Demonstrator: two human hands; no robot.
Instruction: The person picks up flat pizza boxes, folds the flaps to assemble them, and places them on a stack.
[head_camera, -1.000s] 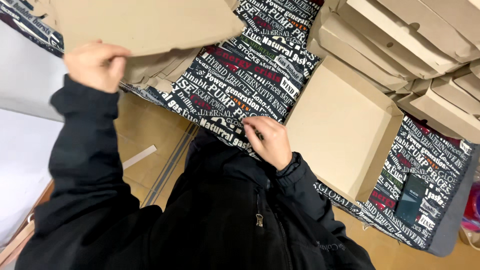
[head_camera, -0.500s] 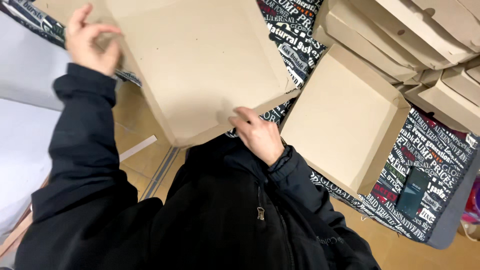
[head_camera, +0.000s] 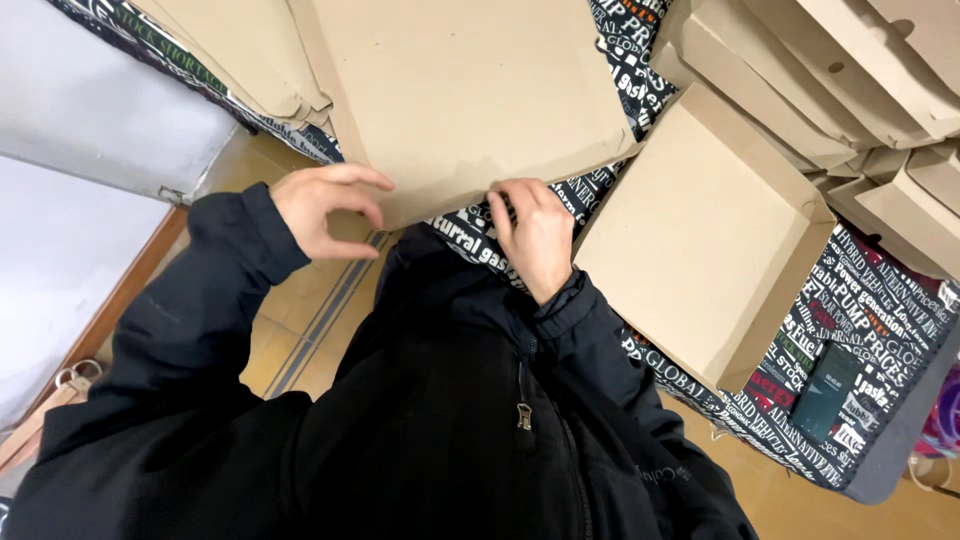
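Left hand curled, fingertips touching near edge of flat cardboard sheet. Right hand pinching same edge. Open cardboard box just right of it.

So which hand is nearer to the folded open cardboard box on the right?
The right hand. It rests on the flat cardboard sheet's near edge, just left of the open cardboard box. The left hand is farther left, at the sheet's near-left edge.
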